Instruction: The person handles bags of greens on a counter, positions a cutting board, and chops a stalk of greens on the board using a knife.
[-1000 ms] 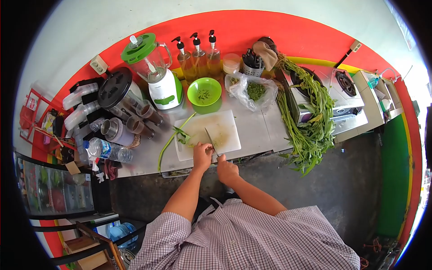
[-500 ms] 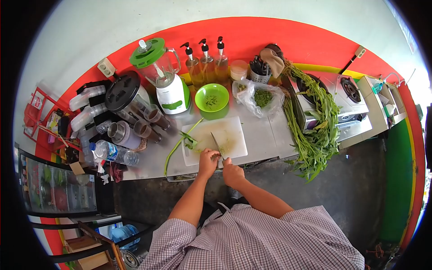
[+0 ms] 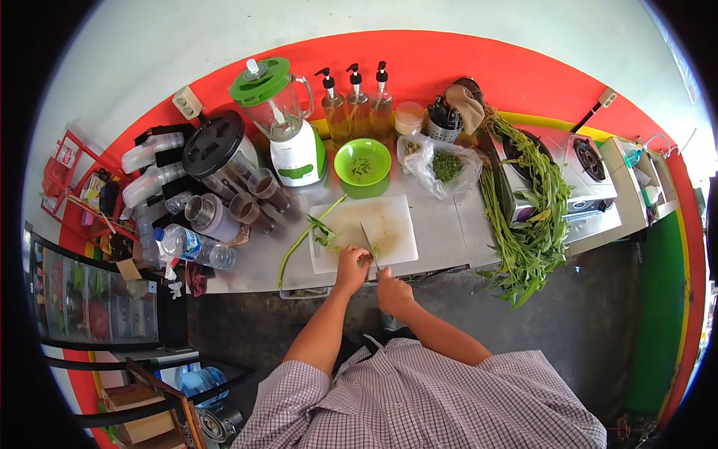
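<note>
My right hand is wrapped around the handle of a knife, whose blade points away from me over the white cutting board. Close beside the blade, at the board's front edge, my left hand has its fingers curled together; whatever they pinch is too small to make out. Green bits are scattered on the stained middle of the board. A long green stem with a leaf lies across the board's left side. Behind the board stands a green bowl with a few cut green pieces inside.
Right of the bowl is a plastic bag of chopped greens. Long leafy stalks drape over the gas stove and hang past the counter edge. A blender, pump bottles, dark drinks and a water bottle stand leftward.
The view has shifted slightly, so the counter sits a little further right. Both hands stay close together at the board's front edge, the knife still in the right one.
</note>
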Tool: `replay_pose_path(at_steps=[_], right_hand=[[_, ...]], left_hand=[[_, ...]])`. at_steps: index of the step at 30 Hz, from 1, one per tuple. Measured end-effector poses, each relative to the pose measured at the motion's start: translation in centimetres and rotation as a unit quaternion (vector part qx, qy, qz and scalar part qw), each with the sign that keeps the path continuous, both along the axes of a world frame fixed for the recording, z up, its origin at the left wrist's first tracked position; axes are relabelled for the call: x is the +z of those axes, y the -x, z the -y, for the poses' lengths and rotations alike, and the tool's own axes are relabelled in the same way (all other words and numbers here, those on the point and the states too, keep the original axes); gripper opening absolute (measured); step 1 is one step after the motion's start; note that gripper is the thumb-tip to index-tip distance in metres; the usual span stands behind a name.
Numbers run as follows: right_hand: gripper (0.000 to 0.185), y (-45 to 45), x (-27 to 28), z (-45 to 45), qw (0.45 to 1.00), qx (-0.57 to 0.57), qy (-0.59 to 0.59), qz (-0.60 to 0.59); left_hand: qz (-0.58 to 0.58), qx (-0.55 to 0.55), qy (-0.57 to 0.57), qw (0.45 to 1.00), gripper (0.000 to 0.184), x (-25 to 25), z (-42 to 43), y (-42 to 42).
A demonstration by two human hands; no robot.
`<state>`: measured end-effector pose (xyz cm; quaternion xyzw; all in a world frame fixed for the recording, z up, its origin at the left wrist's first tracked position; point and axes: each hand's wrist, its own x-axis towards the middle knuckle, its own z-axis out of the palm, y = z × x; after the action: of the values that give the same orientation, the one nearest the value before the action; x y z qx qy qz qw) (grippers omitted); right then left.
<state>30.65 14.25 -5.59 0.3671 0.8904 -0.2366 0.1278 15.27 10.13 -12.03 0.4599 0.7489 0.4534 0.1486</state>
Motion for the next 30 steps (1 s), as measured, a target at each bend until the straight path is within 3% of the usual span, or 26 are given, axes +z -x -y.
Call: replay_pose_path(at_steps=[4, 10, 12, 19, 25, 30], right_hand=[[0.043, -0.2, -1.2, 0.6, 0.999, -0.03, 0.034, 0.022], [0.046, 0.9, -1.3, -0.7, 1.0, -0.002, -0.016, -0.019], [0.046, 0.4, -0.6, -0.1, 1.0, -0.009, 0.017, -0.004], [0.046, 0.2, 0.2, -0.3, 0.998, 0.005, 0.043, 0.034], [0.045, 0.2, 0.3, -0.6, 1.0, 0.001, 0.019, -0.013], [0.051, -0.3, 0.2, 0.2, 0.996, -0.026, 0.081, 0.042]], left_hand=[[-0.005, -0.01, 0.0, 1.0, 0.017, 0.3, 0.0, 0.0], [0.009, 0.002, 0.044, 0.999, 0.016, 0.2, 0.2, -0.2], [-0.044, 0.007, -0.01, 0.999, 0.018, 0.1, 0.2, -0.4], [-0.027, 0.005, 0.003, 1.0, 0.018, -0.8, 0.4, -0.3], [-0.043, 0.006, -0.013, 0.999, 0.018, -0.2, 0.5, -0.5], [-0.035, 0.004, -0.002, 0.999, 0.018, 0.0, 0.8, -0.6]])
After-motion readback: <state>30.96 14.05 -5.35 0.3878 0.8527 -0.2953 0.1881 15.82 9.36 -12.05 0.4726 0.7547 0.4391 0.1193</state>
